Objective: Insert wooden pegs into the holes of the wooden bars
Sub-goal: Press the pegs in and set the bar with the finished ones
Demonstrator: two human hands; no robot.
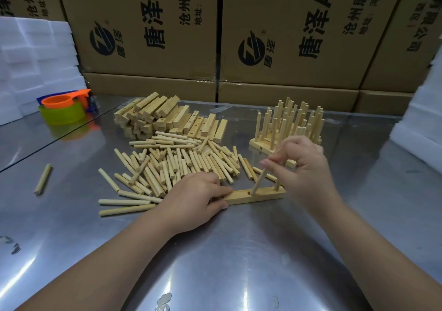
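While its fingers curl in a pinch round the upper end of a peg (258,179), the right hand (302,164) holds that peg tilted, its lower tip meeting a hole in the wooden bar (241,197) that lies flat on the table (239,251). The tilt suggests the tip is only being found into the hole and not yet pushed home. Just to the right on the same bar a second peg (277,185) already stands upright, partly behind the hand.

The left hand (198,197) grips the bar's left end, fingers wrapped over it and thumb along the near side, apparently to keep the bar from sliding or tipping under the push; another open hole shows just beside those fingertips.

Beyond the left hand the loose pegs (177,164) lie in a heap within easy reach, and behind them the unfilled bars (167,117) are stacked. To the right, behind the right hand, finished bars (291,124) stand together, pegs up, out of the way. A stray peg (43,179) lies well apart on the left, near an orange cup (59,101) set in a green container (63,115). Cardboard boxes (148,35) wall off the back.
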